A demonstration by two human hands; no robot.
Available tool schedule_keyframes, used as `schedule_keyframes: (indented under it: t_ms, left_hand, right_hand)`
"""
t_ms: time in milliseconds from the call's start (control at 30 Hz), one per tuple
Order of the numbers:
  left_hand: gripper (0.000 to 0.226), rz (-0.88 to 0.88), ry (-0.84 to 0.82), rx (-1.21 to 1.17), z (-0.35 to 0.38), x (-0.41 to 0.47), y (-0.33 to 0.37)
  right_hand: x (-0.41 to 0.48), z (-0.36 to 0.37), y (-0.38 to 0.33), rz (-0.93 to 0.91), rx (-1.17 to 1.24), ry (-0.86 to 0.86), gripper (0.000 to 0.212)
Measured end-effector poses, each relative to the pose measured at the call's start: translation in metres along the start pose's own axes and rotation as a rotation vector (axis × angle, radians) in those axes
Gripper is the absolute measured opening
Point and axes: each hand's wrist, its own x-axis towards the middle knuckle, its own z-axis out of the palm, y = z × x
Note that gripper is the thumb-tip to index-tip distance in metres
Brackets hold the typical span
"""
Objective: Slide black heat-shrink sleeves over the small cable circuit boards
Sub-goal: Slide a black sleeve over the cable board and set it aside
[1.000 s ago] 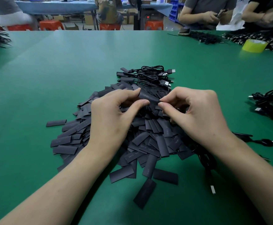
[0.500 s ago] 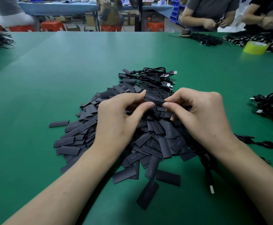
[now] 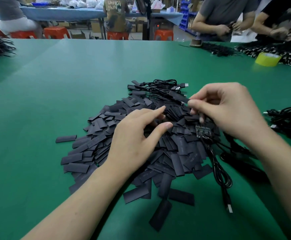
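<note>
At the middle of the green matte table (image 3: 72, 84), over a loose heap of flat black heat-shrink sleeves (image 3: 174, 151), the hands are apart. The right hand (image 3: 227, 115) pinches one end of a slim black sleeved board (image 3: 178, 97) between thumb and forefinger. The piece is held above the heap, its long axis running from the fingertips toward the far left, where a small tangle of thin black sleeved cables (image 3: 160, 84) lies. The left hand (image 3: 136, 142) hovers nearer, fingers relaxed and spread, gripping nothing (whether they brush the sleeves beneath cannot be told). A bare dark circuit board with a row of pale contacts (image 3: 202, 132) lies on the heap, just on the near side of the right fingers and right of the left thumb. Its thin black cable (image 3: 217, 163) trails toward the near edge and ends in a flat USB plug (image 3: 229, 207). By this layout the held piece looks finished and the bare board comes next. The right hand is closer to that board, the left to loose sleeves. The right hand hides part of the board, so its long axis is uncertain.
</note>
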Motion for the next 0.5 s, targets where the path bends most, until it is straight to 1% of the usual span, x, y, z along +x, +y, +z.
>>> schedule_keyframes:
  t_ms: [133, 233, 300, 367, 400, 500]
  left_hand:
    - [0.036, 0.011, -0.037, 0.048, 0.002, -0.001, -0.002]
    - [0.031, 0.021, -0.073, 0.049, 0.002, -0.002, -0.001]
    - [0.030, 0.016, -0.081, 0.044, 0.002, -0.003, -0.002]
    - [0.029, 0.011, -0.083, 0.038, 0.001, -0.003, -0.003]
    - [0.029, 0.011, -0.083, 0.035, 0.001, -0.003, -0.003]
    - [0.027, 0.014, -0.077, 0.029, 0.001, -0.002, -0.004]
  right_hand:
    - [0.067, -0.009, -0.023, -0.093, -0.246, -0.022, 0.012]
    - [0.120, 0.015, -0.035, -0.142, -0.378, -0.075, 0.017]
    - [0.142, 0.032, -0.038, -0.134, -0.531, -0.138, 0.026]
    - [0.146, 0.041, -0.037, -0.085, -0.669, -0.196, 0.042]
    - [0.141, 0.041, -0.036, -0.063, -0.707, -0.209, 0.044]
    - [0.096, 0.029, -0.028, 0.008, -0.780, -0.173, 0.030]
